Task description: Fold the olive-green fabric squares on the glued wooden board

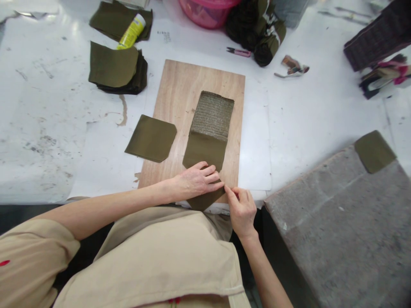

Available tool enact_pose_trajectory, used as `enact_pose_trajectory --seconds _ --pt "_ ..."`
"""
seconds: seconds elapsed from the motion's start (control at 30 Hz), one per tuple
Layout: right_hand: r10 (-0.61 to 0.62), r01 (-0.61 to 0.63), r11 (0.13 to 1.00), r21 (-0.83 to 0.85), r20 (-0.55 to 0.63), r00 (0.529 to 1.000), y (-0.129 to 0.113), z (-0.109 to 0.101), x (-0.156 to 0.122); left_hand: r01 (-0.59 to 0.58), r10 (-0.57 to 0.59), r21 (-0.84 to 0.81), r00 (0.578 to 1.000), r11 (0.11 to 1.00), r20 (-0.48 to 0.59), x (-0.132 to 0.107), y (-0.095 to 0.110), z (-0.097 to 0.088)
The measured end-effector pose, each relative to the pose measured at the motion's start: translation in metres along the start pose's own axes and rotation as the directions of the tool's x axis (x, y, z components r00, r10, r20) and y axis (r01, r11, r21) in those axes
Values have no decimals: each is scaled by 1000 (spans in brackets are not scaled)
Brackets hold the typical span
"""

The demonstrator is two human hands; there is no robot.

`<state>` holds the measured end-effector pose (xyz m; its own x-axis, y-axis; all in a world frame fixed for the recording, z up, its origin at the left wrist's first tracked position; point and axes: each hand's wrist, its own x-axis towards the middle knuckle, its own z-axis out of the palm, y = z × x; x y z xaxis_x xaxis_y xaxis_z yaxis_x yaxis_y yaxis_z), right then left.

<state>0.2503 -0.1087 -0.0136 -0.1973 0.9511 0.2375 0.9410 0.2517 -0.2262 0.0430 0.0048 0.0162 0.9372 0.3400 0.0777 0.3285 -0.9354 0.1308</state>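
A long olive fabric piece (205, 149) lies on the wooden board, its far half a rough, speckled grey-green. My left hand (197, 182) rests flat across its near part, fingers stretched out. Just right of those fingertips, my right hand (242, 209) pinches the edge of the near olive flap (203, 201), which hangs over the board's front end. Whether this flap is a separate piece cannot be told, as my left hand covers the join. Left of it, a small stack of olive fabric pieces with cut corners (151, 139) overlaps the board's edge.
The wooden board (171, 85) sits on a white-covered table (48, 128). Fabric stacks (112, 66) and a yellow tube (131, 32) are at back left. A pink basin (208, 13), thread snips (239, 52) and dark rolls (266, 49) stand behind. A grey slab (346, 222) bears one olive piece (375, 152).
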Motion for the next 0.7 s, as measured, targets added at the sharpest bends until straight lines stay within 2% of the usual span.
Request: enact_pose_trajectory --seconds 0.3,0.4,0.53,0.7 --pt "4 1 997 -71 56 998 0 -12 -8 7 -7 63 1000 998 2 3 6 -1" --pt "38 -35 997 -65 45 998 -1 -15 -9 -7 8 54 1000 999 -12 3 5 0" --pt "92 -92 994 -51 10 996 -8 -11 -6 -19 20 52 999 998 -26 1 1 2" --pt "77 -74 991 -108 20 997 -12 -3 -5 31 -28 65 999 997 -47 -9 -7 3"
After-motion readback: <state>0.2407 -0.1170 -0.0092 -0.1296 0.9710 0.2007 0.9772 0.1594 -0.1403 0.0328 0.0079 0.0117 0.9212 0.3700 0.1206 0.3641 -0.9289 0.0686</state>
